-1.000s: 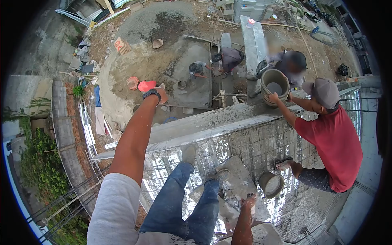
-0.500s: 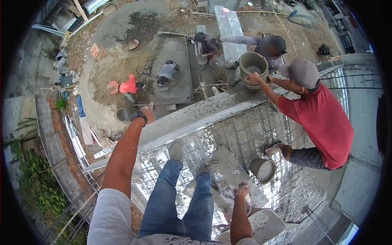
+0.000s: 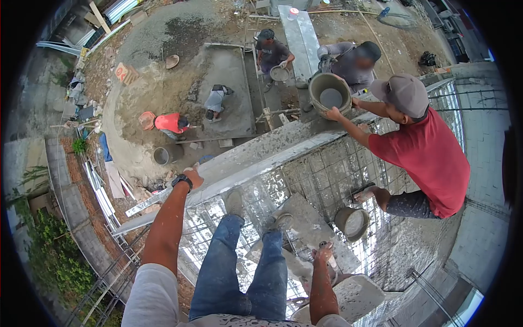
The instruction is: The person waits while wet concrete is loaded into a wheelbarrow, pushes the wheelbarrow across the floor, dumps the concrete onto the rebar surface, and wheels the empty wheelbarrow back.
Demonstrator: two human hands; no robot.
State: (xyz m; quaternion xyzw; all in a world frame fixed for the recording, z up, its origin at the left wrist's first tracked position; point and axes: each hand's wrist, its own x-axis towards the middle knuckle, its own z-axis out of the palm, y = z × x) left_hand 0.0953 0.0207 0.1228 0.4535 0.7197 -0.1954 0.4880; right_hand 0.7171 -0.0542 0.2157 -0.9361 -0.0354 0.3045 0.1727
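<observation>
My left hand (image 3: 193, 177), with a dark watch on its wrist, is stretched forward over the near edge of the concrete beam (image 3: 261, 147). It holds nothing I can see, and its fingers are partly extended. Low on the right, my right hand (image 3: 325, 252) is closed round a dark-ended handle (image 3: 322, 244); a pale part shows below the fist. Beside that forearm lies a cement-smeared wheelbarrow tray (image 3: 359, 297). A co-worker in a red shirt (image 3: 430, 158) holds stacked buckets (image 3: 314, 101) over the beam with both hands.
A bucket with grey mix (image 3: 352, 224) stands on the rebar grid (image 3: 327, 169). Beyond the beam, a person in grey (image 3: 351, 65) is beside the stacked buckets. Several others work below near wet concrete (image 3: 231, 76). Another bucket (image 3: 162, 155) sits on the ground.
My left hand has lowered and drawn back toward me. The stacked buckets have shifted left and tipped toward me. Below, the person in dark clothing has straightened up with a pan.
</observation>
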